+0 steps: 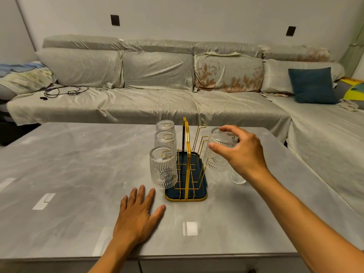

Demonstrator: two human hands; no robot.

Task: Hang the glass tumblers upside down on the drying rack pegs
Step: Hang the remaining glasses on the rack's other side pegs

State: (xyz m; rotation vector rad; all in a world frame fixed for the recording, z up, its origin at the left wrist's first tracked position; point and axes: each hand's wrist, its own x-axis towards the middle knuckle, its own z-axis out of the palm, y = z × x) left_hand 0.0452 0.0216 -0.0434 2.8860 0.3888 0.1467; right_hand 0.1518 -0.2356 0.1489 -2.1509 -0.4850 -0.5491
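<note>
A gold wire drying rack [186, 154] with a dark blue tray [185, 195] stands mid-table. Three ribbed glass tumblers hang upside down on its left pegs: near [163, 168], middle [165, 139], far [165, 126]. My right hand [239, 149] grips a fourth tumbler [217, 152] upside down by its base at the rack's right side, over a right peg. Another tumbler [236, 177] stands on the table just right of the rack, partly hidden by my wrist. My left hand [137, 211] lies flat on the table, fingers spread, in front of the rack.
The grey marble-look table [78, 174] has its front edge close to me. A long covered sofa [157, 91] runs behind and along the right side, with a blue cushion [312, 85] and cables [61, 92] on it. Two right-side pegs [201, 127] stand bare.
</note>
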